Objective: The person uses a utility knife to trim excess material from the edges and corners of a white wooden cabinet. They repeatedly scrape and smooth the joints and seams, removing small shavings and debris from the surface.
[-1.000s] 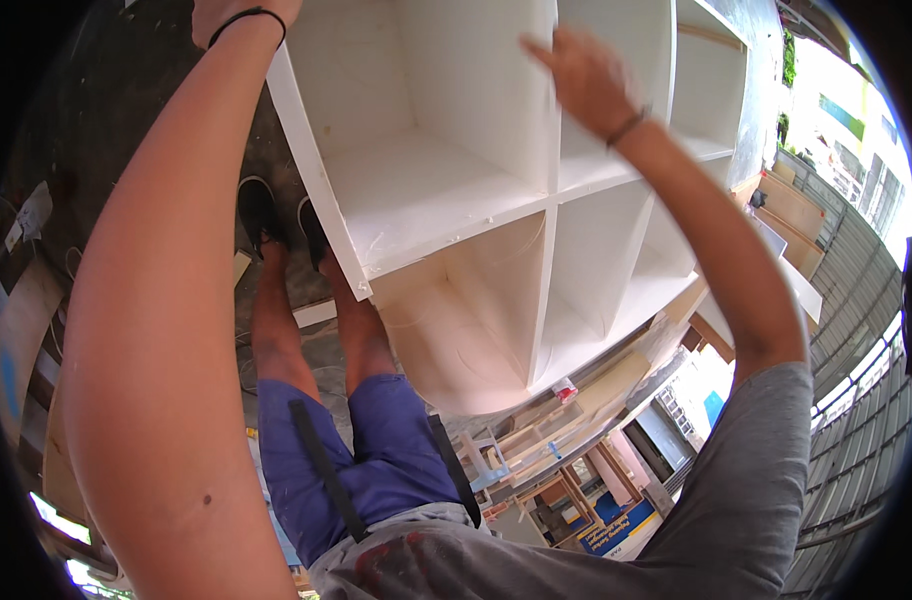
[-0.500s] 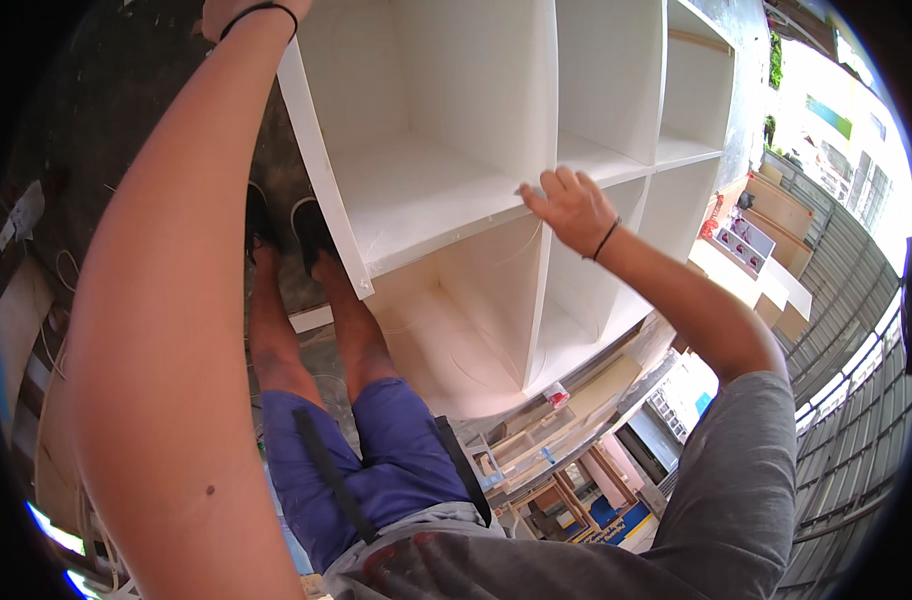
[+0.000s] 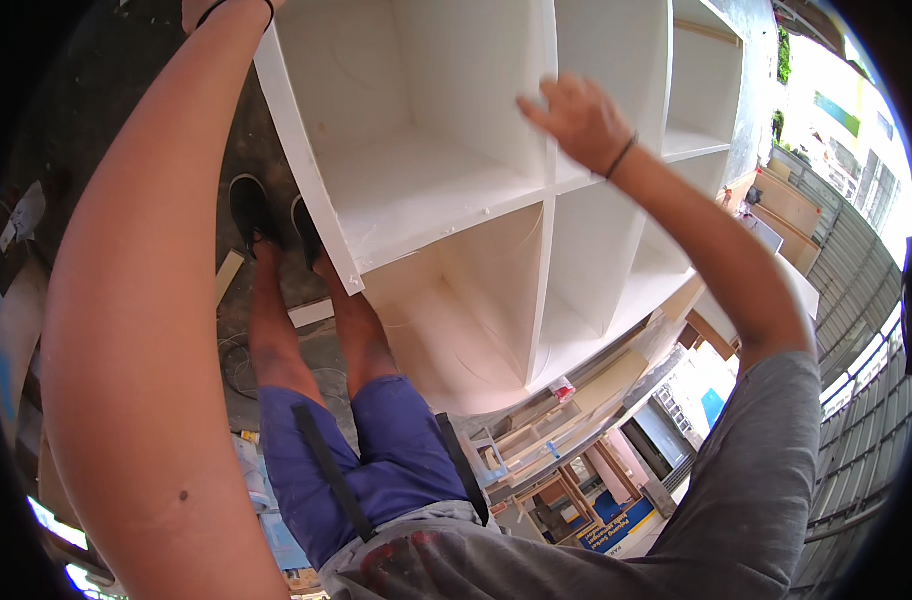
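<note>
A white shelving unit (image 3: 446, 236) with several open square compartments fills the space in front of me. My left arm reaches far forward along its left side. Only the wrist end of my left hand (image 3: 198, 12) shows at the top edge, by the unit's outer left panel (image 3: 311, 170); its fingers are out of the picture. My right hand (image 3: 582, 122) is raised over an upright divider in the middle of the unit. Its thumb sticks out and its fingers are loosely apart, slightly blurred, with nothing visible in them. Whether it touches the divider I cannot tell.
My feet in dark shoes (image 3: 251, 210) are on the dark floor left of the unit, near a loose wooden strip (image 3: 229, 275). Boards and wooden frames (image 3: 556, 500) lie at the lower right. A corrugated metal wall (image 3: 856, 230) stands at the right.
My right hand has lifted away from the shelf's front edge, up toward the upright divider. My left arm and the view have shifted slightly.
</note>
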Motion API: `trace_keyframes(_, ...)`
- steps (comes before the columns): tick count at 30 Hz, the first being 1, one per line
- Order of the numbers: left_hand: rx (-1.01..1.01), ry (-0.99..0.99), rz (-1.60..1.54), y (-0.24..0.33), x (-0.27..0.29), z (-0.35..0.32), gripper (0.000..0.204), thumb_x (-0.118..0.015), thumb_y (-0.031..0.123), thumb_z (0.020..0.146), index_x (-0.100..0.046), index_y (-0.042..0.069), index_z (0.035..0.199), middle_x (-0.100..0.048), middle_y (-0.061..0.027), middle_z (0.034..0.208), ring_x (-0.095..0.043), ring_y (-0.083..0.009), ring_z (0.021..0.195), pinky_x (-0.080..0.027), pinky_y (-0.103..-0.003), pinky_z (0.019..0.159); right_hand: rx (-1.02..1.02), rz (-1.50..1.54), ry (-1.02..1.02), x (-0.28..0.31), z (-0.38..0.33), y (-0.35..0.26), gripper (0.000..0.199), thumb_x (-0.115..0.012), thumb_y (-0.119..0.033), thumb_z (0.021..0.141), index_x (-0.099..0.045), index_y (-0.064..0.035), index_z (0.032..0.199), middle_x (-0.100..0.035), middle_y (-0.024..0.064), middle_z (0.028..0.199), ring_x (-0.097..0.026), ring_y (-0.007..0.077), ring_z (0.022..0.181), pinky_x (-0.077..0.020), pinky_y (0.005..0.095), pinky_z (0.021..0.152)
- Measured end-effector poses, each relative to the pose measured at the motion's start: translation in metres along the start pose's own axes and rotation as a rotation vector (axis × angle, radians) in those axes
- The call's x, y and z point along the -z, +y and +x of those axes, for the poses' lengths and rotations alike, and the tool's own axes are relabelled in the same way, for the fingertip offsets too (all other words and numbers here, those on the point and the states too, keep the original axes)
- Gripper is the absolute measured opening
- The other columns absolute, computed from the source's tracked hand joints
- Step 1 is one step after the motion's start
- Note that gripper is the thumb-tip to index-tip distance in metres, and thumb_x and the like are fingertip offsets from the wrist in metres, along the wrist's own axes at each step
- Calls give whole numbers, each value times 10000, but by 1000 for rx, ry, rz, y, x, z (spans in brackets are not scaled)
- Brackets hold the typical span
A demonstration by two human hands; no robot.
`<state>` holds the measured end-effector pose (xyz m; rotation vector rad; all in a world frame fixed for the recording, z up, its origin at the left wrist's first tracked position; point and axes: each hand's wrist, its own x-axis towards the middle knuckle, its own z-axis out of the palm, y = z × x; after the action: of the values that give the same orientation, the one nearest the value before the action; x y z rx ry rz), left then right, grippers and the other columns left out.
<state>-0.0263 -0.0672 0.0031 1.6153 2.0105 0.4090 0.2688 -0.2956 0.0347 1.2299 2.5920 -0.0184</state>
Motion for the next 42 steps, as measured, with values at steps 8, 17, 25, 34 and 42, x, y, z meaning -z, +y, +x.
trace_keyframes(8, 28, -5, 22, -1, -6, 1, 462, -583, 267, 868, -553, -30, 1221, -608, -283, 1229, -586, -387, 1172, -474, -455, 1002, -382, 279, -55, -9, -18, -18, 427, -517, -18, 859, -651, -186, 1227, -557, 117, 893, -581, 279, 858, -515, 424, 707)
trace_keyframes(17, 8, 5, -10, 0, 1, -2, 458, -583, 258, 873, -547, -46, 1214, -597, -282, 1253, -573, -398, 1186, -473, -449, 1007, -58, 24, -119, 5, -30, -27, 392, -613, -103, 766, -642, -195, 1146, -546, 52, 906, -560, 220, 849, -517, 334, 676)
trace_keyframes(25, 11, 15, 32, -1, -1, 0, 443, -581, 255, 880, -545, -35, 1212, -608, -266, 1234, -586, -392, 1164, -489, -463, 982, -335, 225, -86, 9, 23, -4, 447, -556, -5, 806, -655, -184, 1204, -541, 81, 902, -585, 259, 886, -499, 405, 757)
trace_keyframes(34, 46, -24, -14, 5, 3, -4, 452, -580, 254, 883, -536, -26, 1234, -604, -265, 1241, -587, -390, 1161, -491, -465, 981, -70, 171, -240, 15, -58, -68, 371, -560, -80, 837, -651, -211, 1171, -552, 57, 922, -571, 232, 847, -499, 379, 719)
trace_keyframes(42, 45, -2, 25, 5, -2, -4, 423, -567, 237, 891, -534, -26, 1220, -612, -264, 1218, -589, -384, 1158, -492, -464, 975, -207, 21, -117, 21, 7, 7, 426, -547, -26, 823, -653, -200, 1197, -543, 45, 869, -552, 230, 823, -457, 369, 688)
